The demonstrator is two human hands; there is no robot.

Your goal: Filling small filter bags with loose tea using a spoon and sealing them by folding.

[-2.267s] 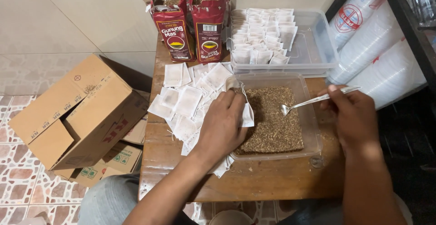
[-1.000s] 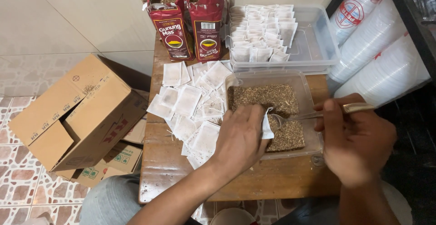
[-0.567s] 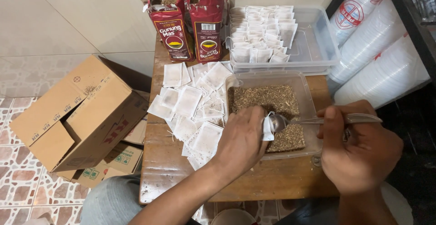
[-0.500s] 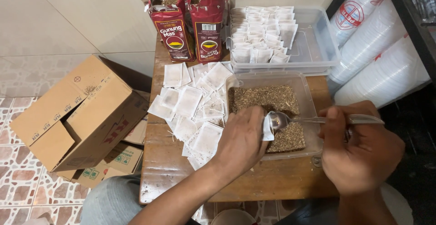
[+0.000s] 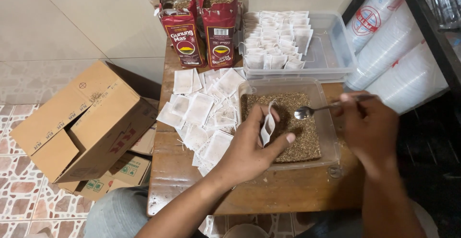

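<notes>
My left hand point(image 5: 249, 144) pinches a small white paper sachet point(image 5: 267, 124) over a clear plastic tub point(image 5: 329, 131) of loose brown tea leaves point(image 5: 300, 137). Held in my right hand point(image 5: 367, 125), a metal spoon point(image 5: 311, 110) points its bowl toward the sachet, a short way to its right above the leaves. A heap of empty white sachets point(image 5: 204, 110) lies on the wooden table point(image 5: 269, 195) just left of the tub.
Behind the tub stands a second clear tub point(image 5: 336, 55) with rows of filled sachets point(image 5: 276, 38). Two open red tea bags point(image 5: 201, 26) stand at the back. Cardboard boxes point(image 5: 81, 122) sit on the tiled floor at left. Stacks of plastic cups point(image 5: 394, 60) lie at right.
The spoon has drawn back to the right, away from the sachet's mouth. My left hand has turned and raised the sachet a little over the leaves.
</notes>
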